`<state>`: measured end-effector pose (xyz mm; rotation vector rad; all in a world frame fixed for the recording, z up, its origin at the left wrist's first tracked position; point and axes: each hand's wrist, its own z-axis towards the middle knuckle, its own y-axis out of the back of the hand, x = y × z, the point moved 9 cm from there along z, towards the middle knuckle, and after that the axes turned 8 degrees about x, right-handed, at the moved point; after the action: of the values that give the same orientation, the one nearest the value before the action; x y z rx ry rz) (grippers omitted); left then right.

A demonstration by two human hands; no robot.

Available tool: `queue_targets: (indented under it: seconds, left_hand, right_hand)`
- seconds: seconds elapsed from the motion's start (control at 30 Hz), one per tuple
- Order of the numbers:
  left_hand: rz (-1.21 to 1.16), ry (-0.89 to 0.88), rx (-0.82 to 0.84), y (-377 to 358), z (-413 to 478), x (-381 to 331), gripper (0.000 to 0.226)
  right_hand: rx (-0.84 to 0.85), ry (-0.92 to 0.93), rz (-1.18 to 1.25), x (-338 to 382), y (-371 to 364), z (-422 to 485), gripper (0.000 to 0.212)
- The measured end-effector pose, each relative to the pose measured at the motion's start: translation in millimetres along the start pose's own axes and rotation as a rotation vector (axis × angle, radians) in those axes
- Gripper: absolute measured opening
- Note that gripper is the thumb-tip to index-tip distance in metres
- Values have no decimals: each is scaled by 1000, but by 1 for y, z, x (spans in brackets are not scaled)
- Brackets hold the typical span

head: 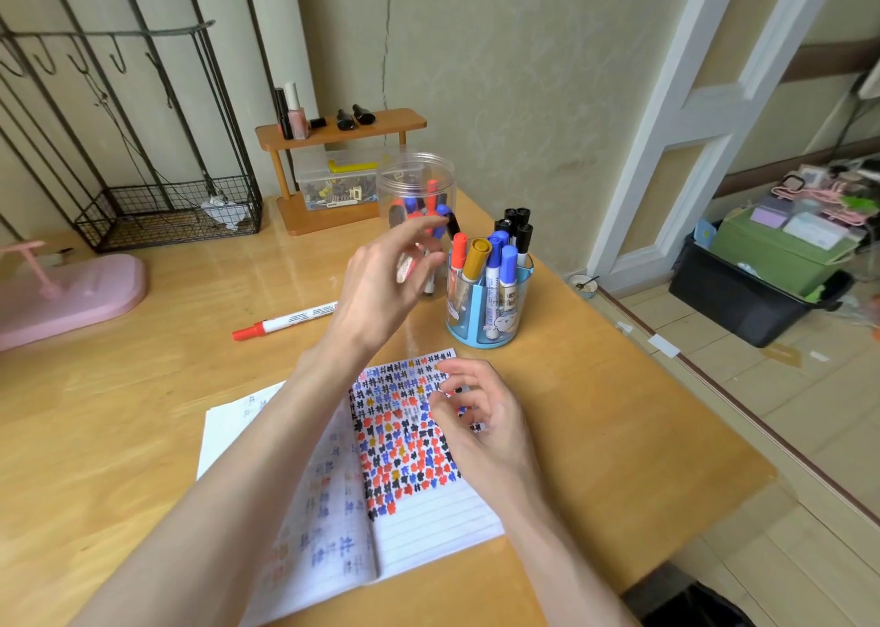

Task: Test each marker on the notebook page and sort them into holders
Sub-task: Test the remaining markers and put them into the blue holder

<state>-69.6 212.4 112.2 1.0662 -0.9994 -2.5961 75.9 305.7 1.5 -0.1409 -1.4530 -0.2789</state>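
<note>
Wooden table (pixel 143 436): pale and glossy, seen from the head view; everything below rests on it
Blue translucent plastic holder (pixel 490 307): round, split into compartments, upright; the landmark for every other line
Capped markers (pixel 495 264): standing cap-up in the blue holder; one red, one yellow and several blue on its near side; black ones on its far side
Clear plastic jar (pixel 414 174): lidless and upright, just beside the blue holder, behind and to the left of it; red, blue and black markers stand inside
Red-capped white marker (pixel 285 319): lying flat, well to the left of the blue holder; cap end pointing away from it
Open lined notebook (pixel 428 521): flat in front of the blue holder, far corner near its base; right page mostly covered with small red, blue, black and yellow marks; lowest lines bare
Left hand (pixel 381 279): raised just left of the blue holder, in front of the jar; fingers loosely bent and spread; a pale blurred barrel shows among them; cannot tell whether it is gripped
Right hand (pixel 481 417): over the marked page, in front of the blue holder; fingers curled inward, tips close together; cannot tell whether they hold anything
Pink plastic stand (pixel 71 293): far to the left of the blue holder
Small wooden shelf (pixel 340 126): behind the blue holder, beyond the jar; little bottles on top
</note>
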Motion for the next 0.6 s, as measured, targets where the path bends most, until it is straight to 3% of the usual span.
queue_targets:
  seconds: [0.17, 0.3, 0.37, 0.6]
  left_hand:
    - [190, 253, 32, 30, -31, 67, 19]
    - [461, 484, 157, 48, -75, 133, 32]
    - [536, 584, 137, 57, -93, 151, 34]
    - [587, 714, 53, 73, -118, 173, 21]
  right_hand:
    - [8, 7, 5, 0, 0, 0, 26]
    - [15, 4, -2, -2, -2, 1, 27]
    - [15, 6, -7, -2, -2, 2, 27]
    - [16, 8, -25, 0, -2, 1, 28]
